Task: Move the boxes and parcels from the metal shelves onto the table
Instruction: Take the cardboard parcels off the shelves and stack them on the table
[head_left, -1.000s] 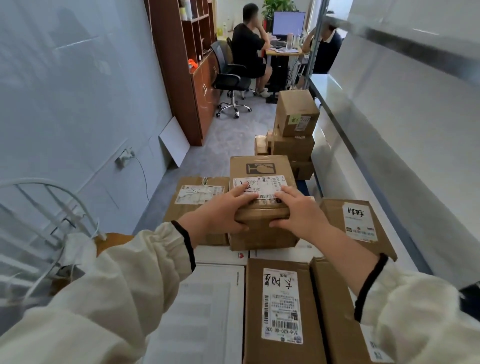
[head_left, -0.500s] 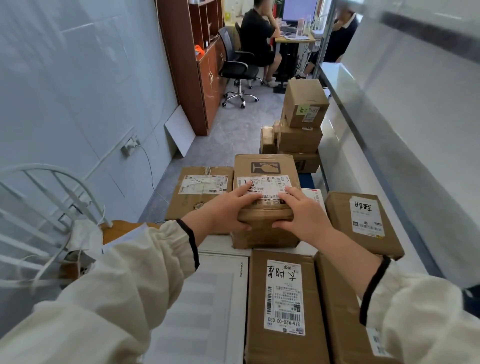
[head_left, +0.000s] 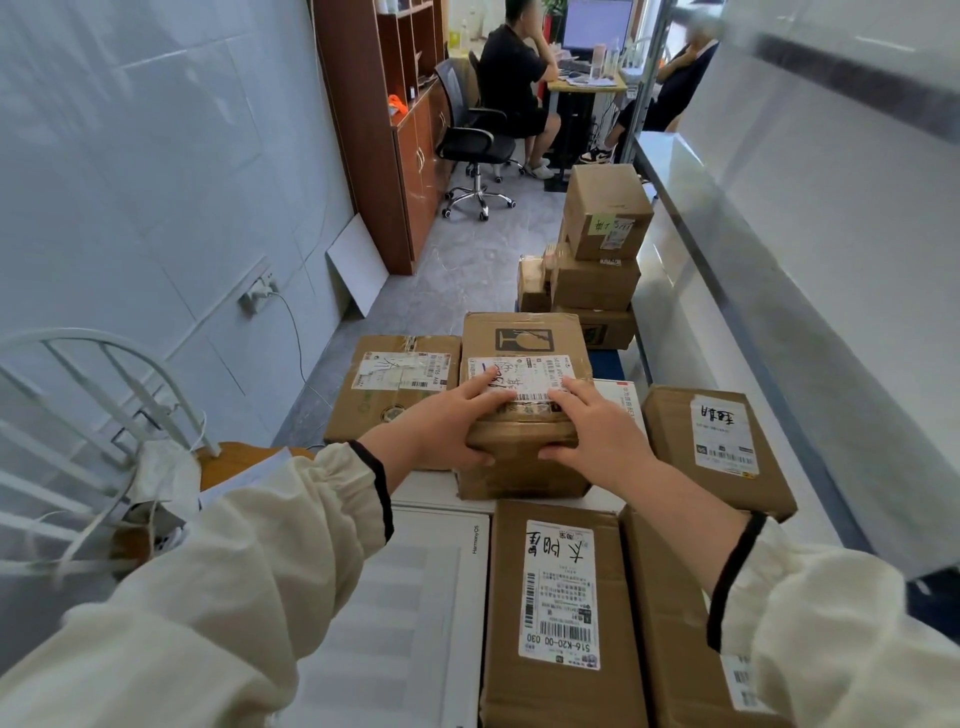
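Fingers (head_left: 488, 397) of the left hand (head_left: 441, 431) lie flat on the lid, thumb hooked on the near face. The right hand (head_left: 597, 436) mirrors it, so both clamp the cardboard box (head_left: 524, 338), mid-frame, apparently resting on a white flat carton (head_left: 431, 488). This looks like the set-down; next, release and turn to the metal shelves (head_left: 727, 270) at right. The box's long axis runs up-frame, label upward.
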